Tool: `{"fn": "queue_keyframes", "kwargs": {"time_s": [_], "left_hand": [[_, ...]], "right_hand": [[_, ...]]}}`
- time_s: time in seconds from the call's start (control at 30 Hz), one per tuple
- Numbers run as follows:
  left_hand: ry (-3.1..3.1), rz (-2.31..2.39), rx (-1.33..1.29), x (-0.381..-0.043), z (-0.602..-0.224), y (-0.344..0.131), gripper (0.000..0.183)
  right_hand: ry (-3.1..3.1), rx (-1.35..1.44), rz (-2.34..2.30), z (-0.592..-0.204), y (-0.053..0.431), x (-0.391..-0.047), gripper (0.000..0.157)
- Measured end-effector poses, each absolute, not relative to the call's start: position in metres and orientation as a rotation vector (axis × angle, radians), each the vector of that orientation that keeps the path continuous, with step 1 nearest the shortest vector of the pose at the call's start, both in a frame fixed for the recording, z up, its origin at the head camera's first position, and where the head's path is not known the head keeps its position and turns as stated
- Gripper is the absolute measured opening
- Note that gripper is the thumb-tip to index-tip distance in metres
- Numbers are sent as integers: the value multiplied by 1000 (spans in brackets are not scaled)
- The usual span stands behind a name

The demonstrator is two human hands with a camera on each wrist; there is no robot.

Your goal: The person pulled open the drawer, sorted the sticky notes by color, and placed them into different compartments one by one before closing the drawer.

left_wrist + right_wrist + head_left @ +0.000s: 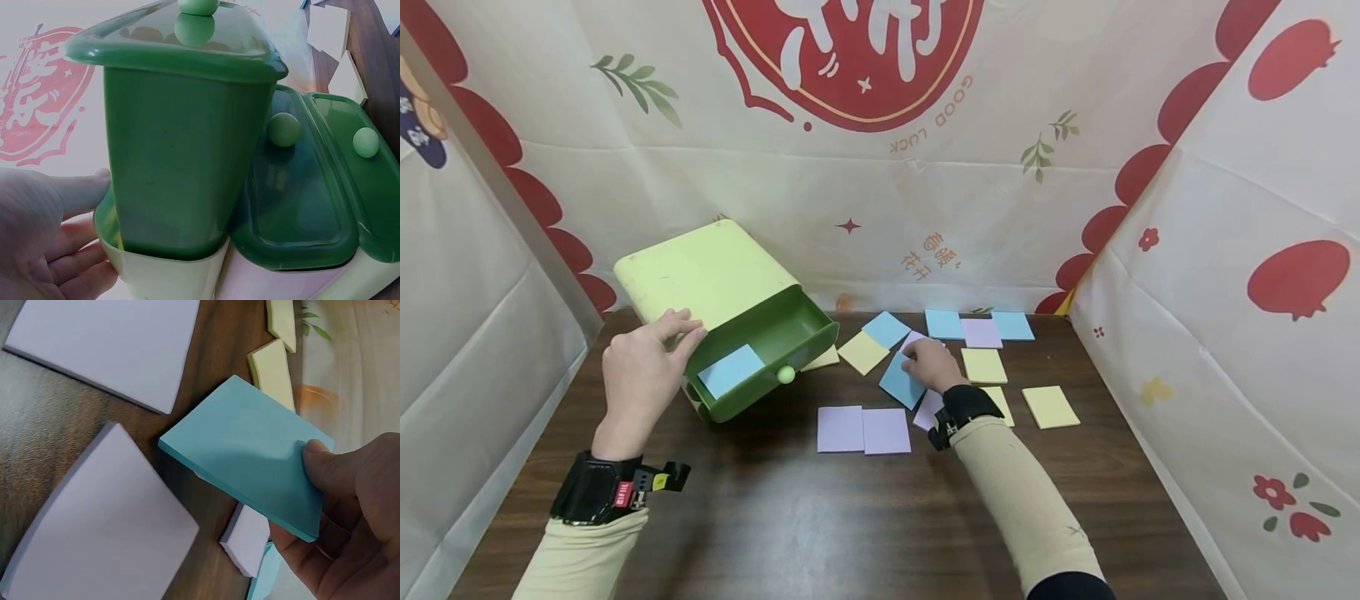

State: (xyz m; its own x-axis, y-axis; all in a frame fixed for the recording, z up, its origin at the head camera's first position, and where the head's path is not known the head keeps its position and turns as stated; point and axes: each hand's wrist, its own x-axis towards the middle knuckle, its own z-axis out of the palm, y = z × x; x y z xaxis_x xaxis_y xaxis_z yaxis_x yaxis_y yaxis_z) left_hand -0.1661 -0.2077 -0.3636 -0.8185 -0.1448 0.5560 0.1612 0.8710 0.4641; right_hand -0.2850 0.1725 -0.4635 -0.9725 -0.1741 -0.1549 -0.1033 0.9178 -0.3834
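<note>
My right hand [934, 367] pinches a blue sticky note pad [244, 444] between thumb and fingers, tilted just above the table. Purple pads lie beneath and beside it, including one [106, 525] close by in the right wrist view. My left hand [643, 375] touches the front edge of a pale green drawer unit [707, 267], with straight thumb and slightly bent fingers at the casing's rim. Its top green drawer [790, 333] is pulled out, with a round knob [786, 374]. Inside the drawer lies another blue pad [731, 371].
Two purple pads [863, 430] lie side by side at the front. Yellow pads [1051, 407], blue pads [1012, 325] and more purple ones are spread over the right half of the dark wooden table [820, 533]. Two closed drawers [294, 187] show beside the pulled-out one. Printed cloth [850, 183] encloses the table.
</note>
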Motion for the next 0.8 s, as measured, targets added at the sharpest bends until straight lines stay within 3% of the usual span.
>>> {"fn": "queue_keyframes", "kwargs": {"time_s": [0.43,0.8], "left_hand": [[-2448,-669,-13,-166,-364,-209,24],[-2460,-675,-23,-165,-362,-210,25]], "right_hand": [[2973,-298,-509,-434,168,-289,29],[3034,-460,-482,-386,147,-293,28]]}}
